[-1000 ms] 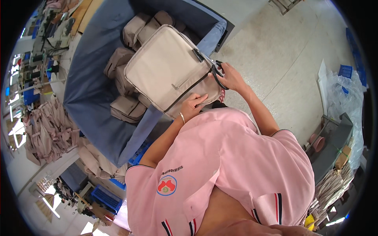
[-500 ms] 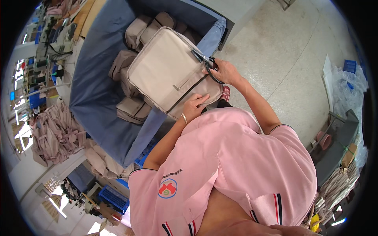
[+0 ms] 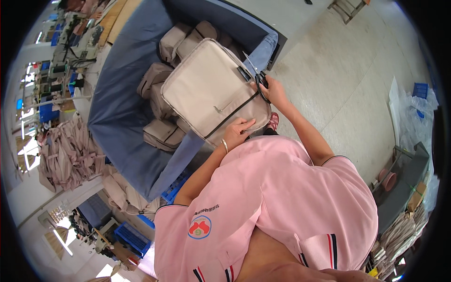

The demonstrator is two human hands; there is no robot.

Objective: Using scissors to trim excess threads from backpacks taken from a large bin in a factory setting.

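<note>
A flat beige fabric bag [image 3: 202, 87] with rounded corners, piped edges and a dark stripe lies in front of me, overlapping a blue-lined bin. My left hand [image 3: 237, 131] grips its near edge, thumb and fingers pinching the fabric. Black-handled scissors [image 3: 261, 81] are in my right hand [image 3: 275, 92], its fingers wrapped about the handles at the bag's right edge. Their blades point up and away, just beyond that edge. Beside them a small dark tag [image 3: 244, 74] sits on the bag's edge.
The blue-lined bin [image 3: 115, 103] holds several beige bags [image 3: 162, 134]. A heap of beige fabric pieces [image 3: 70, 150] hangs at the left. On the right stand a grey metal cart [image 3: 404, 183] and clear plastic sheeting [image 3: 413, 117].
Bag and both hands have shifted slightly right and down in the view. The scissors have turned, their blades now pointing off the bag's right edge; the dark tag shows more plainly.
</note>
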